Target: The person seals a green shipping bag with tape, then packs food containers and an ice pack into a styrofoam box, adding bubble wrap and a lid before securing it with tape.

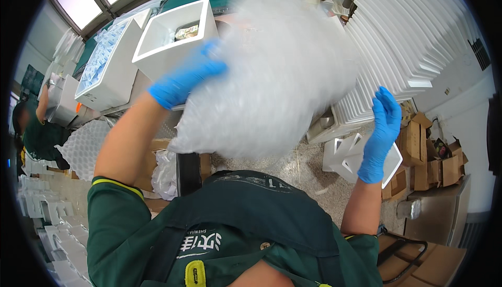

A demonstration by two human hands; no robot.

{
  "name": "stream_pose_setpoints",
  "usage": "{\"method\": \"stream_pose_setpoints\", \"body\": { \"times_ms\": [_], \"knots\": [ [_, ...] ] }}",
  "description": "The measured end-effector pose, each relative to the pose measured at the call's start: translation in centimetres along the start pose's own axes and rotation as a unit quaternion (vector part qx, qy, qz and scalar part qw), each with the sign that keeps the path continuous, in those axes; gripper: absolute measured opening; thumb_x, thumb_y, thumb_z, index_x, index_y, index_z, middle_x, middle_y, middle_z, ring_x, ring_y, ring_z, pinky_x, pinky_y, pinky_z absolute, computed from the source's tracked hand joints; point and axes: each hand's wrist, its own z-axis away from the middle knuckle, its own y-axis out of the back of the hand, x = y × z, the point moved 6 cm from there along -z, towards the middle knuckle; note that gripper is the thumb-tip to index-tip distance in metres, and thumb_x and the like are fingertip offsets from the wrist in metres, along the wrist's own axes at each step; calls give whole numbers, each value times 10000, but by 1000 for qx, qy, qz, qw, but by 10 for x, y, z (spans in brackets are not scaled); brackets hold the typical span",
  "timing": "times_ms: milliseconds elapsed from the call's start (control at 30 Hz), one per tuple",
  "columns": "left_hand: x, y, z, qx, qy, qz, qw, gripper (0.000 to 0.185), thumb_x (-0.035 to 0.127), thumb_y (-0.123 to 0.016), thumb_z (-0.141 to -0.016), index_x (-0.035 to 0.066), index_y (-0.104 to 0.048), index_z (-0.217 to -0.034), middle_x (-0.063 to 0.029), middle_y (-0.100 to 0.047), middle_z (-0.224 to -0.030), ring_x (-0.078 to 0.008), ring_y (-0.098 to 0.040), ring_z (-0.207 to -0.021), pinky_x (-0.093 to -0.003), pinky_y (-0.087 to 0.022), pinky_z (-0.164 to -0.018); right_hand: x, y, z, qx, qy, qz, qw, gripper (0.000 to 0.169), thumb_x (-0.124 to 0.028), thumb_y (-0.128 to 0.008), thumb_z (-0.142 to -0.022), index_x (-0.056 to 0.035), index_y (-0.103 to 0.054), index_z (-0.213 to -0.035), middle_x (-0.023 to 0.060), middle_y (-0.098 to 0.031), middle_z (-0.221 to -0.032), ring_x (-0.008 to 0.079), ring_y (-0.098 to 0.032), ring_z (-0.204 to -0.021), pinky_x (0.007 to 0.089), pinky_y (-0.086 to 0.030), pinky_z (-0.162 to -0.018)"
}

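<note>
A big sheet of clear bubble wrap (266,79), blurred with motion, hangs in the air before me. My left hand (188,75), in a blue glove, grips its left edge. My right hand (380,138), also gloved in blue, is raised apart from the sheet on the right, fingers extended and holding nothing. Just beyond my left hand stands a white foam box (151,57), tilted in view, with a labelled food pack (187,31) inside. Left of it, another foam box (123,79) is filled with blue-and-white packets (104,53). The bubble wrap hides part of the worktable.
Nested white foam boxes (404,32) are stacked at the right. Below my right hand lies a white foam piece (345,161), near cardboard boxes (417,138). A co-worker (43,138) stands far left. Another bubble wrap piece (84,149) hangs by my left arm.
</note>
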Motion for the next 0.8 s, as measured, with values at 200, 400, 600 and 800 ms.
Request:
{"method": "stream_pose_setpoints", "body": {
  "times_ms": [200, 400, 600, 800],
  "knots": [
    [26, 64, 25, 202, 7, 105, 974, 529, 201, -621, -791, 42, -458, -1269, -103, -574, -1098, -173, -587, -962, -305, -500, -823, 55, -62, 62, -337, -289, -99, 891, 631, -122, -599, -755, -52, -403, -1351, 142, -478, -1294, 129, -582, -760, 273, -507, -704],
    [15, 114, 43, 275, 14, 58, 960, 464, 143, -594, -796, 12, -498, -1230, -96, -600, -1046, -181, -598, -924, -305, -487, -832, 51, -103, 96, -494, -380, -146, 768, 349, -87, -567, -829, 36, -546, -1156, 104, -608, -916, 103, -542, -599, 251, -490, -596],
    [13, 172, 54, 275, 12, -64, 959, 473, 164, -599, -798, 8, -493, -1233, -104, -596, -1052, -190, -588, -931, -311, -483, -841, 54, -102, 50, -368, -350, -163, 846, 284, -122, -540, -869, 10, -585, -1117, 17, -546, -667, 58, -443, -506, 217, -448, -535],
    [34, 397, 136, 528, -125, 73, 837, 325, 213, -576, -846, -12, -575, -1080, -127, -637, -1018, -234, -648, -874, -344, -534, -769, 204, 69, 12, -180, -336, 352, 855, 572, -106, -604, -798, -95, -426, -1342, 165, -629, -1024, 193, -602, -741, 299, -500, -668]
  ]
}}
